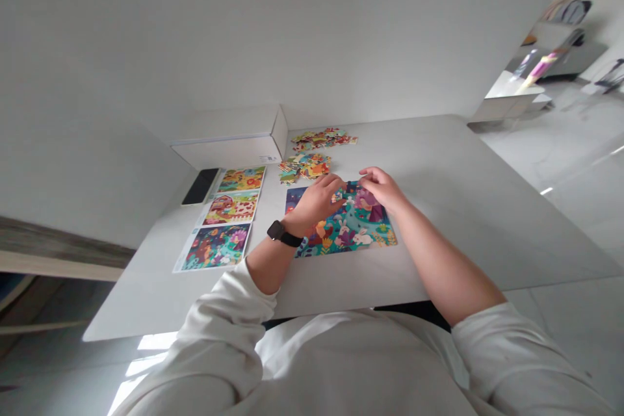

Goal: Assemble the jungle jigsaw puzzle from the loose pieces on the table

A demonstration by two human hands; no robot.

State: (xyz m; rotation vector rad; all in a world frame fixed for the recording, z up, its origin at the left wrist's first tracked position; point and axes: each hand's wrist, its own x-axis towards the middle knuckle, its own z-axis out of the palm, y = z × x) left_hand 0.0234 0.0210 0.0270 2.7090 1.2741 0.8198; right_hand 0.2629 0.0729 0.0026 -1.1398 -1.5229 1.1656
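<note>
A colourful jigsaw puzzle (358,238) with rabbits, a fox and flowers lies nearly assembled in front of me on the table. My left hand (319,201), with a black watch (276,230) at the wrist, rests over its upper left part. The thumb and fingers there are apart, and puzzle shows between them. At the upper right edge of the puzzle is my right hand (383,188), its fingers curved and the thumb apart from them. No loose piece can be made out in either hand. Both hands hide parts of the picture.
Loose puzzle pieces lie in two piles, a nearer one (307,166) and a farther one (324,138). On the left are a sheet with three printed pictures (230,208) and a black phone (200,186). A white box (229,149) stands against the wall.
</note>
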